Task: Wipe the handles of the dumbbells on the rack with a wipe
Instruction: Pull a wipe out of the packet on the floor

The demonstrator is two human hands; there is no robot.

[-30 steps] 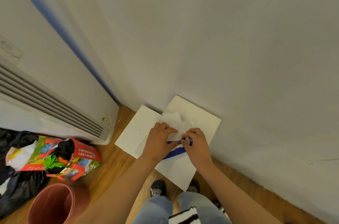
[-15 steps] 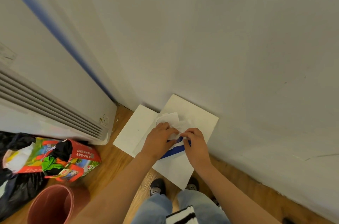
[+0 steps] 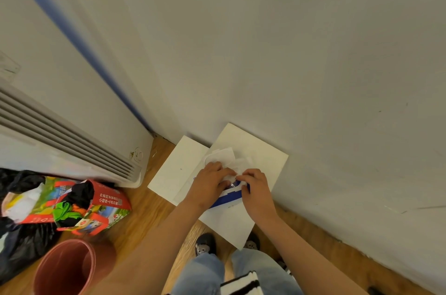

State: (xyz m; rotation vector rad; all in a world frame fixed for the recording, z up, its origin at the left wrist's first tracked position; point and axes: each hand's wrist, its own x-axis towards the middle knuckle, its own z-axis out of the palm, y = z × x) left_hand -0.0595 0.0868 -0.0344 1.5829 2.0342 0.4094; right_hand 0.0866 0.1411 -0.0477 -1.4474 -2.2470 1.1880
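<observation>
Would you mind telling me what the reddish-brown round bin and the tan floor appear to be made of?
The reddish-brown round bin looks like smooth matte plastic, judging by its even colour. The tan floor seems to be wood or laminate, showing grain lines.

pack (image 3: 228, 198) — blue-white, flat on white board (image 3: 265, 157) | wipe (image 3: 223, 158) — white, crumpled, at its top

Light blue jeans (image 3: 205, 273), a black-and-white striped hem (image 3: 241, 283) lying over the jeans, dark slippers (image 3: 205, 243) with grey animal faces just beyond the jeans' cuffs, and bare forearms (image 3: 159, 234).
</observation>
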